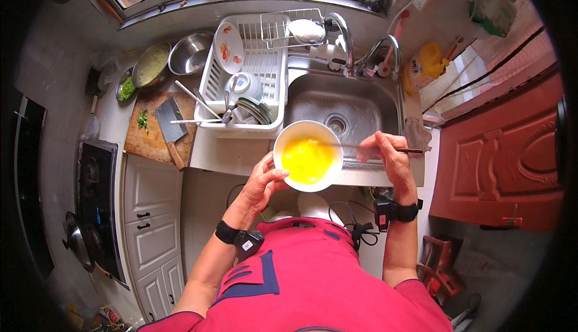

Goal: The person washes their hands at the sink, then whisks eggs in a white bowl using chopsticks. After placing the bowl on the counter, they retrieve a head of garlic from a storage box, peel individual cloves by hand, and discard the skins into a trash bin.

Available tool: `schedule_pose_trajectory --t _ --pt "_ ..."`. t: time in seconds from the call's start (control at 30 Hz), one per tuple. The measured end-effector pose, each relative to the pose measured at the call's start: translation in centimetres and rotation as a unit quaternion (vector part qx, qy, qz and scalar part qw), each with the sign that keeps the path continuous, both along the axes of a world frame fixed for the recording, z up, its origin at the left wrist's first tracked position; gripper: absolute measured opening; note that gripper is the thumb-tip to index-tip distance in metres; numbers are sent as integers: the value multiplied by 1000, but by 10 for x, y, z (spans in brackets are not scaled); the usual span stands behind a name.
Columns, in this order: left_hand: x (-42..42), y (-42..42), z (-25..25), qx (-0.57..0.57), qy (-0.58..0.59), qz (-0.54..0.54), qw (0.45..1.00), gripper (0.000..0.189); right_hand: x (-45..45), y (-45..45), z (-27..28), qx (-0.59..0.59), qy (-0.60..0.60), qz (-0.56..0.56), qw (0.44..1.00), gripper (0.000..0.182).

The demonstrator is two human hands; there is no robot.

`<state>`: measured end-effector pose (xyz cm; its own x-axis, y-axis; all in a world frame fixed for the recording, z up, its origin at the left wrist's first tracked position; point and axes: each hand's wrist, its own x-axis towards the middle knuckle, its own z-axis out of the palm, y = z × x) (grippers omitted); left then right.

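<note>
A white bowl (308, 188) of yellow beaten egg (307, 160) is held in front of me, over the near edge of the sink. My left hand (266, 179) grips the bowl's left side, thumb on the rim and fingers against the outside. In my right hand (387, 153) are dark chopsticks (408, 150), held nearly level and pointing left. Their far ends reach into the bowl and are blurred; whether there is one stick or two is hard to see.
The steel sink (307, 99) has a faucet (347, 38) behind it. Left of it stands a white dish rack (282, 106) with bowls and plates. A cleaver (171, 117) and chopped greens (142, 122) lie on a wooden cutting board (151, 142). Metal bowls (189, 54) stand behind.
</note>
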<state>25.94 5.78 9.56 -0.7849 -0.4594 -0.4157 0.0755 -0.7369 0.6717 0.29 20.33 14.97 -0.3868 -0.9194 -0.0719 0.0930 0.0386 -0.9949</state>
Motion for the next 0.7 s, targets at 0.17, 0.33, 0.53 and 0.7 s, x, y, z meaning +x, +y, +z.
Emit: schedule_pose_trajectory --t 0.17,0.33,0.53,0.7 --pt "-1 0 4 -3 -2 16 1000 58 1 3 2 18 -14 54 998 36" --pt "-1 -2 -1 5 -4 13 1000 58 -1 4 5 22 17 48 998 36" --pt "-2 -1 -2 5 -6 17 1000 57 -7 0 3 29 41 3 999 34" --pt "-2 -2 3 -13 -10 10 1000 58 -8 1 0 3 14 -17 1000 34"
